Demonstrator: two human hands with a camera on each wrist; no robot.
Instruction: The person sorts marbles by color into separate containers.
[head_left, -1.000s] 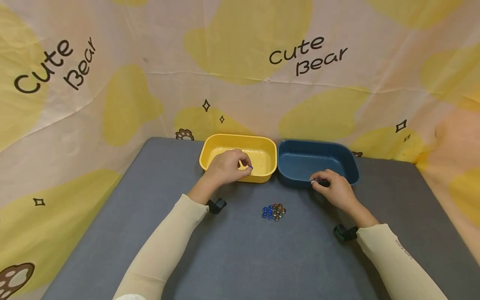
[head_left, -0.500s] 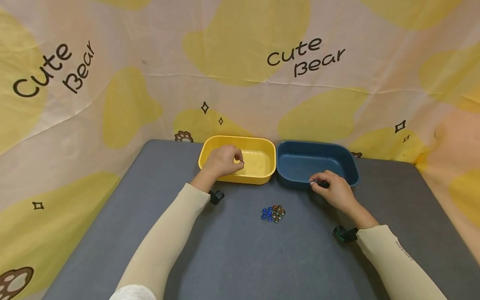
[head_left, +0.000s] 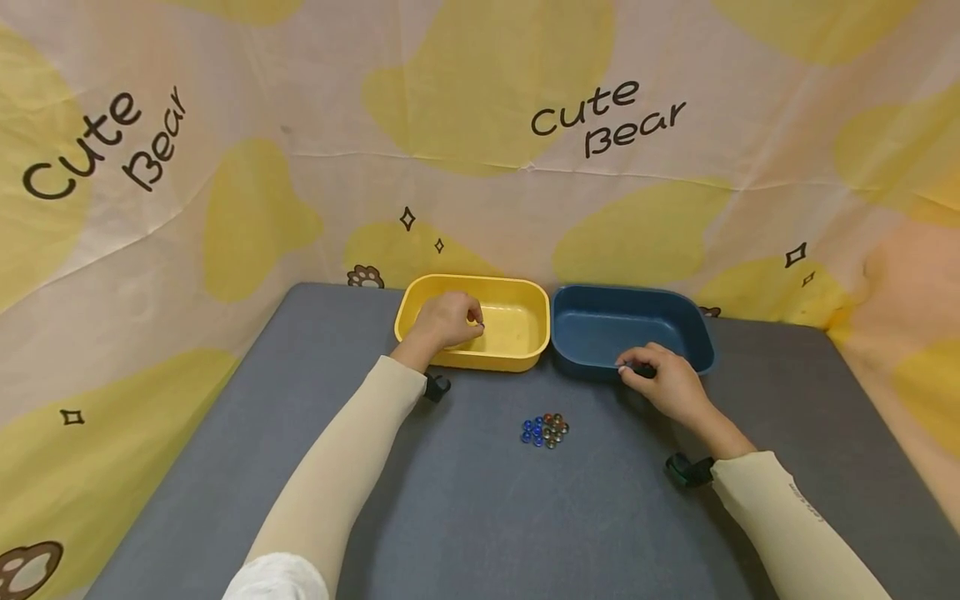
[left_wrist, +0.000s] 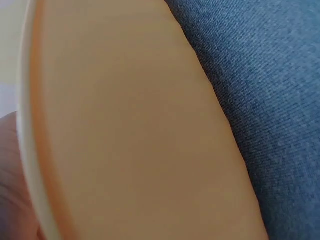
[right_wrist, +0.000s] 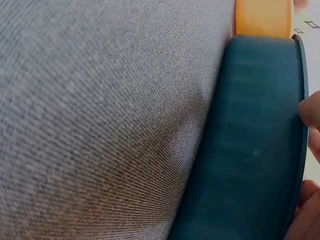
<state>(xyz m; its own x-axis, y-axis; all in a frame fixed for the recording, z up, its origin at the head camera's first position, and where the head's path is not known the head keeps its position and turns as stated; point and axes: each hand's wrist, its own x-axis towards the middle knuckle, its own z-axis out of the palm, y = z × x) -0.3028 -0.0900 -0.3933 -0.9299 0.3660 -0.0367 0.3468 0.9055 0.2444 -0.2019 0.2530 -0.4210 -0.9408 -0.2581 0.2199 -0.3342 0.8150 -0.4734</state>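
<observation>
Holding a small bead in a pinch over the yellow tub (head_left: 472, 321), the left hand (head_left: 444, 321) has its fingers curled tight; the bead itself is barely a speck in the head view, so its colour cannot be told. To do this well, I judge the pinch should part only once it is well inside the rim, low over the floor, so the bead does not bounce out. The right hand (head_left: 663, 379) curls its fingers about something tiny at the near rim of the blue tub (head_left: 630, 329); what it holds is too small to name. Both tubs sit side by side at the far edge of the bench (head_left: 465, 500), long axes running left to right. The heap of glass beads (head_left: 546, 428) lies between the hands, nearer the person.

From the left wrist, the yellow tub's outer wall (left_wrist: 140, 130) fills the frame, slanting across the grey cloth.

From the right wrist, the blue tub's wall (right_wrist: 250, 140) stands close, with fingertips (right_wrist: 310, 112) at its rim.
</observation>
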